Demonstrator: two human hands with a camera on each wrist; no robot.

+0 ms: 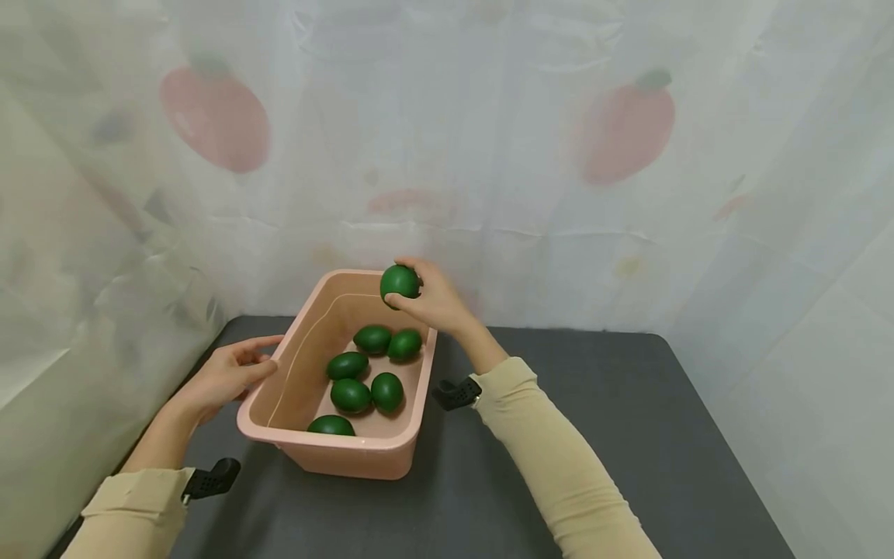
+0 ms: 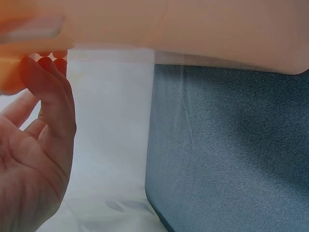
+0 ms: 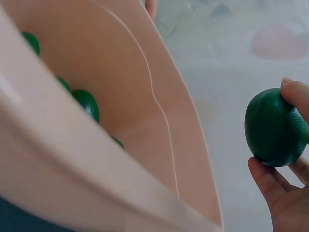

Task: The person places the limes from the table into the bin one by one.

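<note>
Right hand gripped one dark green fruit in fingertips and thumb, held above the far right corner of the pink plastic tub. In the right wrist view the same fruit sat pinched between thumb tip and fingers, clear of the tub wall and not touching it.

Left hand was released, fingers relaxed and lightly bent, resting at the tub's left rim. The left wrist view showed fingertips just under the rim's lip; whether they truly touched it was unclear.

Six more green fruits lay loose on the tub floor, some touching each other. Tub stood on the dark grey desk, near its back edge, with a fruit-print curtain behind.

Judgement: whichever way the held fruit goes, in or out, the grip looked shallow, so keeping the thumb opposed and the wrist level would matter. Steadying the rim with the left hand would stop the light tub sliding. Lowering close to the floor before letting go would avoid a bounce or knocking the others.
</note>
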